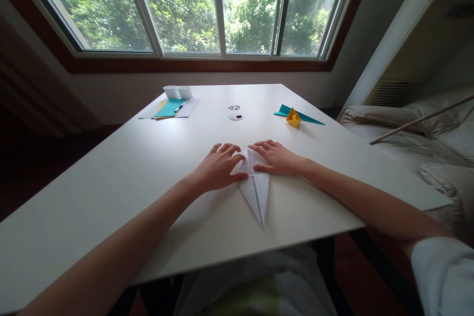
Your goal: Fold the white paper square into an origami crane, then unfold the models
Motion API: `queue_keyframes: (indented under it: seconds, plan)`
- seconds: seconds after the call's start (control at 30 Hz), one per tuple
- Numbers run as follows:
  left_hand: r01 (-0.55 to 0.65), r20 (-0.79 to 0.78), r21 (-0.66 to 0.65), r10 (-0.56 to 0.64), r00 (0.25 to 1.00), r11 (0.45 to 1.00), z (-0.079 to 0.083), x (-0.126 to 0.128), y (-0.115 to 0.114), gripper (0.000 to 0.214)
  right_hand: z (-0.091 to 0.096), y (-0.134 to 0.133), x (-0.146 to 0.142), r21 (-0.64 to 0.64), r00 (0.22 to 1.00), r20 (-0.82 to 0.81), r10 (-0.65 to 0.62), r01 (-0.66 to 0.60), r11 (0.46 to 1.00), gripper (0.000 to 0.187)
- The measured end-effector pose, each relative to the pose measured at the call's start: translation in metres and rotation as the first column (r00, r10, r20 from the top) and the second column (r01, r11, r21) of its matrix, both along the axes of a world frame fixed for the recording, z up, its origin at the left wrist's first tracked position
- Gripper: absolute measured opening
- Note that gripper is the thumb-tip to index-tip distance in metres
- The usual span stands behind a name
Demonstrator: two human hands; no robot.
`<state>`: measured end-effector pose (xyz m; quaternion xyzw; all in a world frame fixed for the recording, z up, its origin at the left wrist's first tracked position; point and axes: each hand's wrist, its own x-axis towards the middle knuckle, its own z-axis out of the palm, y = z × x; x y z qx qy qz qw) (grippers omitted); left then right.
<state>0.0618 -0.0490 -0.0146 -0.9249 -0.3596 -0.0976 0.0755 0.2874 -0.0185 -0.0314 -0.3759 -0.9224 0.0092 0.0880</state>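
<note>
A white sheet of paper folded into a long pointed shape lies on the white table, its tip toward me. My left hand rests flat on its upper left part, fingers stretched out. My right hand presses flat on the upper right part, fingers spread. Both hands meet over the fold's wide end.
At the back left lie sheets of teal and white paper with a pen and two small white boxes. A teal paper plane and a small yellow folded piece sit at the back right. Two round inserts mark the table's middle. A bed stands to the right.
</note>
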Motion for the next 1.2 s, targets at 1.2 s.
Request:
queue_keyframes:
  seconds: [1.2]
  plan:
    - [-0.058, -0.176, -0.550, -0.047, 0.983, 0.833, 0.005, -0.006, -0.004, 0.053, -0.006, -0.002, 0.008, -0.329, 0.998, 0.003, 0.067, -0.062, 0.942, 0.068]
